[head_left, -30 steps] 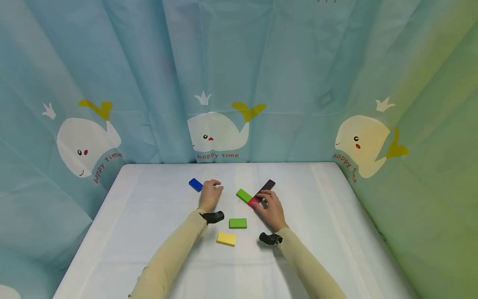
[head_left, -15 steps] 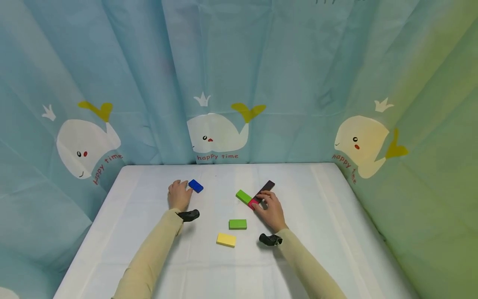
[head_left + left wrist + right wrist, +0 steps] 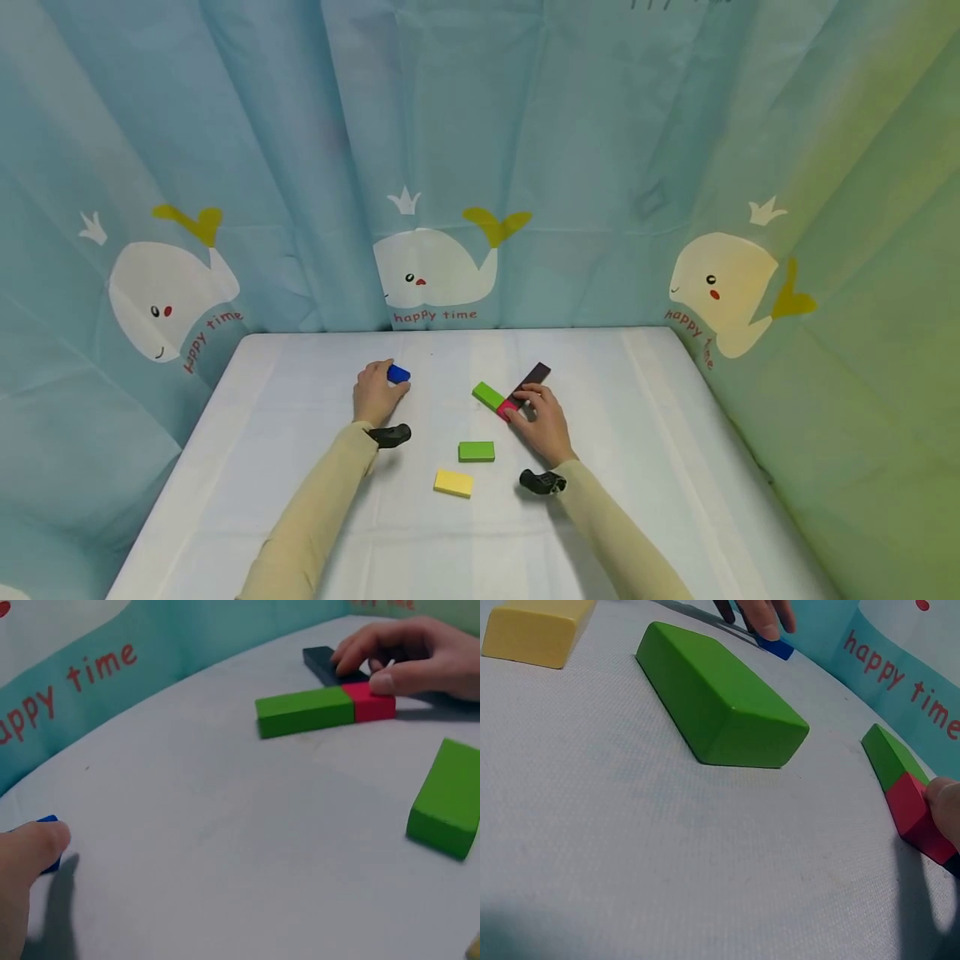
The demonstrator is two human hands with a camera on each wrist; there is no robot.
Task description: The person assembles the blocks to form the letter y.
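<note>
My left hand [image 3: 375,396] pinches a blue block [image 3: 398,374] at the left back of the table, thumb on the near side, fingers at its far left end. In the left wrist view the thumb [image 3: 37,844] covers most of it. My right hand [image 3: 546,423] holds a small red block [image 3: 504,409], its thumb [image 3: 405,677] on the red and its curled fingertips over a long black block [image 3: 537,374]. A green block [image 3: 488,395] lies end-on against the red one, so the three form a V-shaped corner.
A second green block [image 3: 476,452] lies flat between the forearms, with a yellow block [image 3: 453,483] nearer the front. All rest on a white-covered table [image 3: 637,392]. A blue whale-print curtain [image 3: 600,167] rises along the back and sides.
My left hand first moved left past the blue block, then came back right and took hold of it. My right hand has stayed in place on the joined blocks.
</note>
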